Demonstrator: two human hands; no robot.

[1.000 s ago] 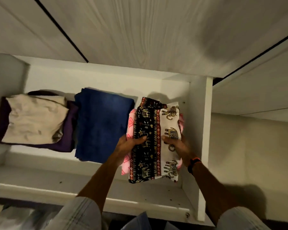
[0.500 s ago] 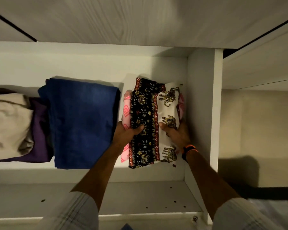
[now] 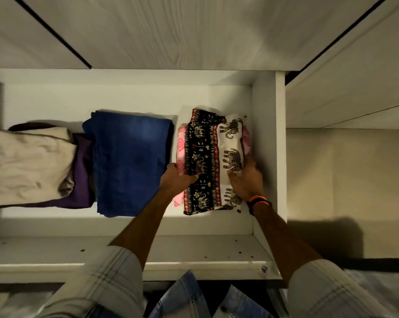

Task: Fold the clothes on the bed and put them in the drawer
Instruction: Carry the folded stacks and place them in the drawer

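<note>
Both hands are reaching into the white drawer (image 3: 266, 157). The left hand (image 3: 175, 179) and right hand (image 3: 248, 180) are gripping the elephant-print cloth (image 3: 213, 157) from either side, fingers curled around its edges. It is lying on a pink cloth (image 3: 180, 148) against the drawer's right wall. Left of it are lying a blue pile (image 3: 129, 164), then beige (image 3: 28, 166) over purple (image 3: 82, 171).

Folded stacks fill the open drawer (image 3: 265, 143) from side to side: a beige pile (image 3: 26, 166), a blue pile (image 3: 129, 164) and an elephant-print pile (image 3: 213, 143) close against the right wall, leaving bare floor only along the front edge.
</note>
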